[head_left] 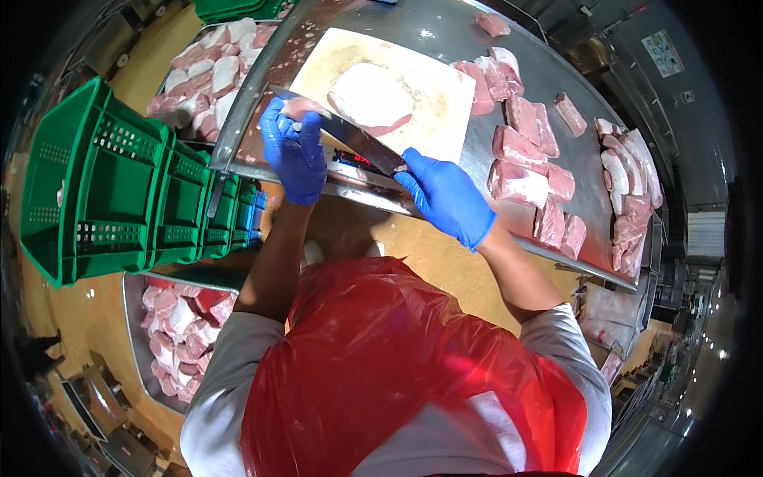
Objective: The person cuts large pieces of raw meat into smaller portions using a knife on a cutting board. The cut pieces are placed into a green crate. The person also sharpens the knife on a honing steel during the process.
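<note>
My right hand [449, 195], in a blue glove, grips a long knife [358, 141] whose blade points up and left across the near edge of the white cutting board [441, 87]. My left hand [294, 151], also blue-gloved, is raised at the board's left corner. Its fingers are curled around a small pink piece of meat [300, 106], beside the blade's far part. On the board lies a pork slab [371, 94], its white fat side up and pink flesh showing at the near edge. The blade and the slab appear very close; I cannot tell whether they touch.
Several pork pieces [520, 147] lie on the metal table [413, 28] right of the board, with more strips [632, 171] at its right end. A red digital display [352, 158] shows below the board. Stacked green crates [119, 171] and meat-filled tubs [141, 350] stand to the left.
</note>
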`<state>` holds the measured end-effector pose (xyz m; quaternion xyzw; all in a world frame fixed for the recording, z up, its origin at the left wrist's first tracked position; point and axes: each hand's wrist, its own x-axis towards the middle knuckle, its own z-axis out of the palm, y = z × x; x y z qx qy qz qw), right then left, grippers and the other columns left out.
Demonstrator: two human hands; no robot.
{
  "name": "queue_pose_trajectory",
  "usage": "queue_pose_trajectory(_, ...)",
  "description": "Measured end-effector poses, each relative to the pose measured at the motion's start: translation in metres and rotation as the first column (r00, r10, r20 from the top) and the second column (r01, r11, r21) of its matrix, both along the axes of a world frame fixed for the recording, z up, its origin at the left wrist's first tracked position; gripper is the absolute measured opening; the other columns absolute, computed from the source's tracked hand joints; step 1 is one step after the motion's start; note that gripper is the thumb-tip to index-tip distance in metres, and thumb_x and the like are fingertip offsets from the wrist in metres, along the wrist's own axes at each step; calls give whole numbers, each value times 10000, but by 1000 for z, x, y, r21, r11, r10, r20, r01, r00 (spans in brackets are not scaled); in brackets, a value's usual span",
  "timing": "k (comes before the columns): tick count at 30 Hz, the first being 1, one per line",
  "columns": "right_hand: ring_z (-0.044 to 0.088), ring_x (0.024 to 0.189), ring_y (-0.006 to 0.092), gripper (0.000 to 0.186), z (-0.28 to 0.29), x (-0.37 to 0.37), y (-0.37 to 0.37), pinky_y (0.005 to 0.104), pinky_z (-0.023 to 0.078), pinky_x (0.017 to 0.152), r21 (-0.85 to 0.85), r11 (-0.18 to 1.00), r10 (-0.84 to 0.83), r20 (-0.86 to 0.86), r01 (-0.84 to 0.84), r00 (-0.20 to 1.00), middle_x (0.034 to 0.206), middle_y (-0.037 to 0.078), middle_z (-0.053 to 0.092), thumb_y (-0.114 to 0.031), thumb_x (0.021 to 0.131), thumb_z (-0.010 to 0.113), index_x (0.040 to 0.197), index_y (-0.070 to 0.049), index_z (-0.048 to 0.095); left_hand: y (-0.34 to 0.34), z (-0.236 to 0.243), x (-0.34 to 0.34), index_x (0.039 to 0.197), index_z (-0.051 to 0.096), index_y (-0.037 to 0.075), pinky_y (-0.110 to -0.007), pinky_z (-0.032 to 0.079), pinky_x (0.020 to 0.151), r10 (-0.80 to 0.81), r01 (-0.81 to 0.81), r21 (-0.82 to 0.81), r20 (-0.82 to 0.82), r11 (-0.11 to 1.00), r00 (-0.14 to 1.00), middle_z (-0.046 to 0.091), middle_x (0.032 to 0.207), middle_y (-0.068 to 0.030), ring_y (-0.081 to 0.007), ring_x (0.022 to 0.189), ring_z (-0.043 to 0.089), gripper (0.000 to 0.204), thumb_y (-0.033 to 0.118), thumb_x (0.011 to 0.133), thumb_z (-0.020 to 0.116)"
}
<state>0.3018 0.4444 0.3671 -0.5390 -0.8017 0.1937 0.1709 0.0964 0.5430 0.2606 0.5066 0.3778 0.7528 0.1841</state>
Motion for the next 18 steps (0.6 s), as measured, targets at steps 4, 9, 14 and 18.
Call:
queue_pose_trajectory(4,659,816,432,248,13,7,3,499,528,695,102,990,86,87,-94,993,904,211,686,-241,990,571,1162,-63,555,-13,50,-19,1038,564,39,-212,327,509,-125,172,-56,474,984,871,491,751,22,-52,599,404,149,183,1000,561)
queue_pose_trajectory(9,679,799,418,202,25,32,4,442,536,677,119,987,-97,-114,111,989,920,224,697,-159,985,591,1125,-14,576,0,125,-142,711,667,25,-238,383,480,522,-528,121,79,841,849,578,595,-42,-103,504,506,237,138,903,586)
queue_pose_trajectory(14,620,592,158,151,-4,58,6,309,473,527,-156,891,-449,-427,426,785,758,84,656,-160,1019,574,1060,-15,564,-4,187,-501,936,722,-35,-476,537,723,875,-737,631,-470,244,-113,720,865,-235,-368,781,687,305,234,890,584)
queue_pose_trajectory(18,522,524,79,146,-40,50,17,251,417,455,-380,852,-524,-635,361,568,712,23,575,-184,1043,530,1099,-52,558,13,173,-607,1075,718,13,-537,504,899,-227,-957,216,-939,192,-257,701,1043,-265,-476,994,653,430,357,911,519)
